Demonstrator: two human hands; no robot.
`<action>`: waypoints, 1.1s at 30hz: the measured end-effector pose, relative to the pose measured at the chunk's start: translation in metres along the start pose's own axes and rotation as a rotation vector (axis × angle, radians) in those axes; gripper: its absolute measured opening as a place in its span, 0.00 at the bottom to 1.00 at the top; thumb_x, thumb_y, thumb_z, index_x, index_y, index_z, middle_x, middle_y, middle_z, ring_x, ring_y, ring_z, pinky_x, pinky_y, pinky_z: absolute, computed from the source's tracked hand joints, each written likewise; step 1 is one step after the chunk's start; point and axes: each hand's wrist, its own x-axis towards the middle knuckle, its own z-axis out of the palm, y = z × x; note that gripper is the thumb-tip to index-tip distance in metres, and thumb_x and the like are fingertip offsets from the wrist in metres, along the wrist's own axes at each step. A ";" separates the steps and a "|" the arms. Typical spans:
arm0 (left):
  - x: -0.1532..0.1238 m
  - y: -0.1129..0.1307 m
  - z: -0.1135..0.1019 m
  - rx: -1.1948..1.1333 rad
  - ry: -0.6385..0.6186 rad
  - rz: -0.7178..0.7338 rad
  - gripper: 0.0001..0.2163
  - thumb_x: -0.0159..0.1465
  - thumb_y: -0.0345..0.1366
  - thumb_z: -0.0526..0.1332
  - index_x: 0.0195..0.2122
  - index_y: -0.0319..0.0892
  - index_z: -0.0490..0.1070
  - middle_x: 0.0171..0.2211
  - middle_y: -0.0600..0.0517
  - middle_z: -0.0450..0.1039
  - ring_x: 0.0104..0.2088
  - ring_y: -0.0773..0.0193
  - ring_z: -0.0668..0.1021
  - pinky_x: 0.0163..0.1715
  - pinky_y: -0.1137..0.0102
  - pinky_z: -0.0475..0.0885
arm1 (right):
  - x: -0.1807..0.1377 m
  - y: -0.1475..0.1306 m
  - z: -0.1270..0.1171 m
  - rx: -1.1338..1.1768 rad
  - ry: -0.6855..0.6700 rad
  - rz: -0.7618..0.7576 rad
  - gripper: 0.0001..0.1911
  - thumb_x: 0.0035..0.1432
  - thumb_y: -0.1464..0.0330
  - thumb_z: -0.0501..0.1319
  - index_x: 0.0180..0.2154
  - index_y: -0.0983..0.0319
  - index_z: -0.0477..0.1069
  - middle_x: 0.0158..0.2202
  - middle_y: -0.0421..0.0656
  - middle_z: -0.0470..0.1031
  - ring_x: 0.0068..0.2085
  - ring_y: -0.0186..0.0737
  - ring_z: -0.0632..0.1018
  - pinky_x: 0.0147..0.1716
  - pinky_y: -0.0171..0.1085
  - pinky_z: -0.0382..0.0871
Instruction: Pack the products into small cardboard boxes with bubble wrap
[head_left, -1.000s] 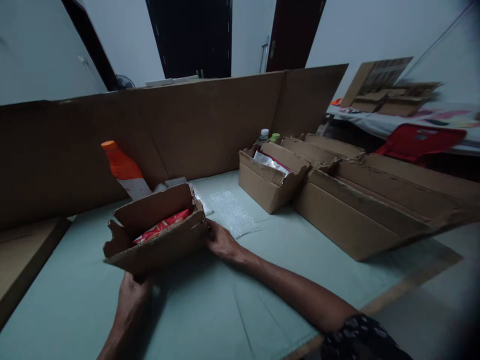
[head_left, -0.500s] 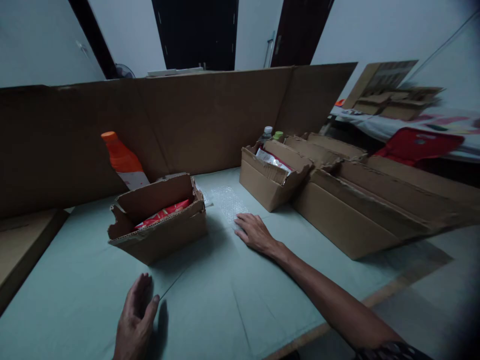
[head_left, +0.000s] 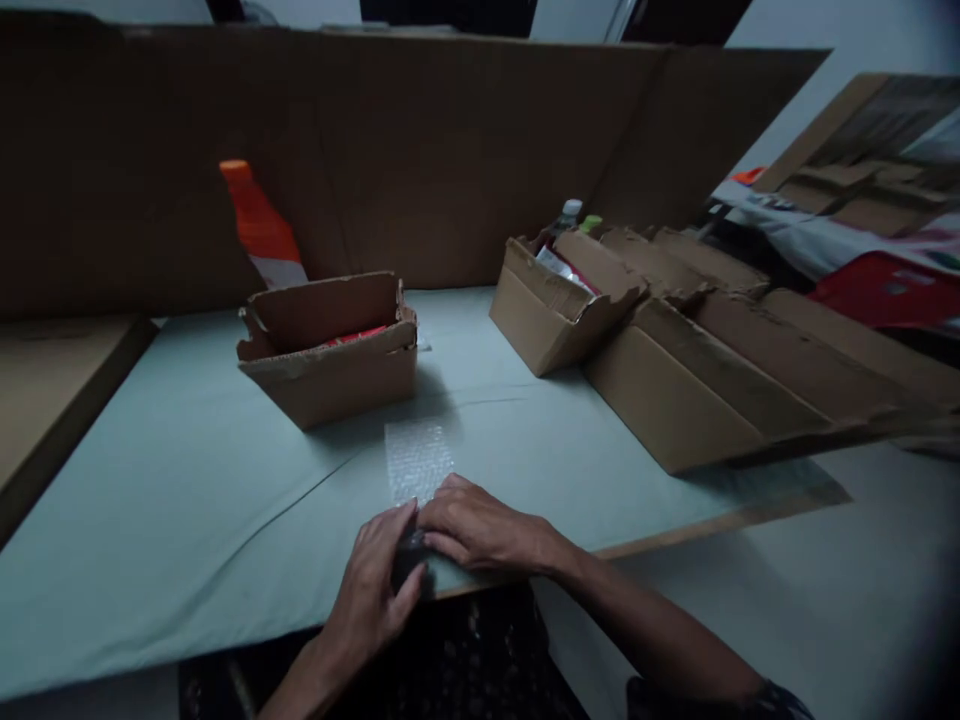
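Note:
A small clear sheet of bubble wrap lies on the pale green cloth near the table's front edge. My right hand has its fingers curled over the sheet's near end and holds it. Beside it, my left hand reaches the same end with its fingertips, thumb spread away from the fingers. A shiny bit of the wrap shows between the two hands; the rest of that end is hidden under my fingers.
An open cardboard box with a red packet stands at left, an orange-capped bottle behind it. Several more open boxes sit at right, one holding bottles and packets. A tall cardboard panel closes the back.
The bubble wrap has slid toward me with my right hand. My left hand has moved right to meet it. The view has tilted downward.

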 end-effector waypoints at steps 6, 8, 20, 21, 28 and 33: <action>0.005 0.000 0.002 -0.065 0.055 -0.334 0.20 0.66 0.37 0.56 0.59 0.41 0.68 0.48 0.44 0.78 0.45 0.57 0.80 0.47 0.59 0.76 | -0.014 -0.005 0.008 0.057 0.375 0.121 0.11 0.68 0.67 0.58 0.47 0.60 0.76 0.44 0.46 0.81 0.45 0.46 0.77 0.49 0.46 0.66; 0.010 -0.001 -0.002 -0.047 0.079 -0.410 0.21 0.66 0.39 0.56 0.60 0.40 0.68 0.49 0.43 0.78 0.45 0.57 0.80 0.47 0.59 0.76 | -0.026 -0.006 0.010 -0.017 0.557 0.163 0.11 0.68 0.66 0.58 0.47 0.59 0.76 0.43 0.47 0.81 0.45 0.47 0.77 0.48 0.47 0.66; -0.003 0.007 -0.017 0.215 0.153 0.036 0.22 0.66 0.31 0.60 0.62 0.44 0.64 0.54 0.42 0.73 0.54 0.53 0.75 0.53 0.56 0.72 | -0.019 0.000 0.046 -0.073 0.307 0.113 0.09 0.69 0.71 0.57 0.45 0.60 0.75 0.42 0.46 0.81 0.44 0.45 0.77 0.47 0.45 0.64; -0.007 0.008 -0.018 0.203 0.106 0.053 0.22 0.66 0.29 0.59 0.62 0.45 0.64 0.51 0.43 0.75 0.50 0.55 0.76 0.50 0.59 0.73 | -0.019 -0.001 0.045 0.001 0.286 0.115 0.09 0.69 0.70 0.57 0.45 0.59 0.76 0.41 0.45 0.81 0.43 0.44 0.78 0.47 0.44 0.65; 0.000 -0.003 -0.008 0.119 0.087 -0.210 0.18 0.69 0.35 0.56 0.60 0.43 0.66 0.44 0.46 0.78 0.42 0.59 0.79 0.43 0.62 0.76 | -0.026 -0.014 0.039 -0.013 0.416 0.195 0.13 0.66 0.71 0.59 0.51 0.59 0.74 0.52 0.50 0.77 0.53 0.49 0.75 0.52 0.49 0.66; 0.009 -0.009 -0.010 0.263 0.198 -0.102 0.20 0.67 0.37 0.59 0.60 0.42 0.66 0.51 0.42 0.72 0.51 0.52 0.75 0.51 0.55 0.73 | -0.021 -0.011 0.048 -0.208 0.286 0.108 0.14 0.65 0.71 0.61 0.52 0.60 0.72 0.52 0.50 0.76 0.53 0.52 0.73 0.52 0.51 0.64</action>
